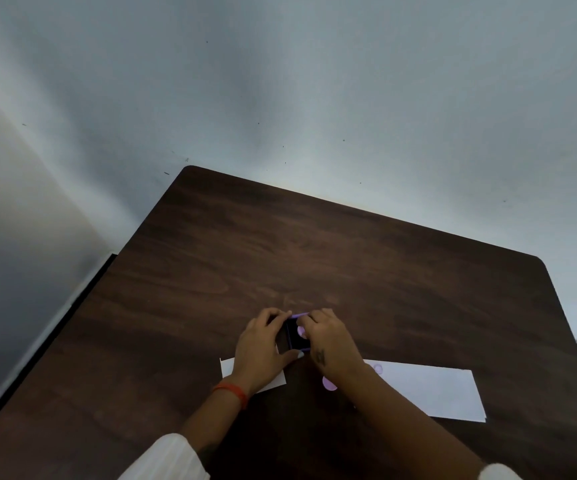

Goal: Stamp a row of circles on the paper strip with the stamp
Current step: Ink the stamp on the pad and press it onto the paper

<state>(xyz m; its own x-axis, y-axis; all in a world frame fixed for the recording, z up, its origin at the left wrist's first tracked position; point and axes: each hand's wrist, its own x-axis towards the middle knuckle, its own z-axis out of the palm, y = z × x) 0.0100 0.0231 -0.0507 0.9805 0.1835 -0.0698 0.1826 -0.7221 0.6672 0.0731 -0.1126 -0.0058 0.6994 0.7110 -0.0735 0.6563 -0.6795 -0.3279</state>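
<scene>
Both my hands meet over a small dark square ink pad [295, 336] with a purple rim, near the table's front middle. My left hand [264, 344] grips its left side with fingers curled on the far edge. My right hand [327, 337] is closed over its right side; a pale purple round shape shows under those fingers, and I cannot tell if it is the stamp. The white paper strip [432, 391] lies across the table under my wrists, its left end [226, 367] showing past my left hand. A faint ring mark [378, 368] is on it. A purple disc [328, 383] lies under my right wrist.
The dark wooden table [314, 258] stands against a pale wall [280, 81], with its far edge and rounded corners in view. A gap runs along the table's left side beside the wall. A red band is on my left wrist [233, 393].
</scene>
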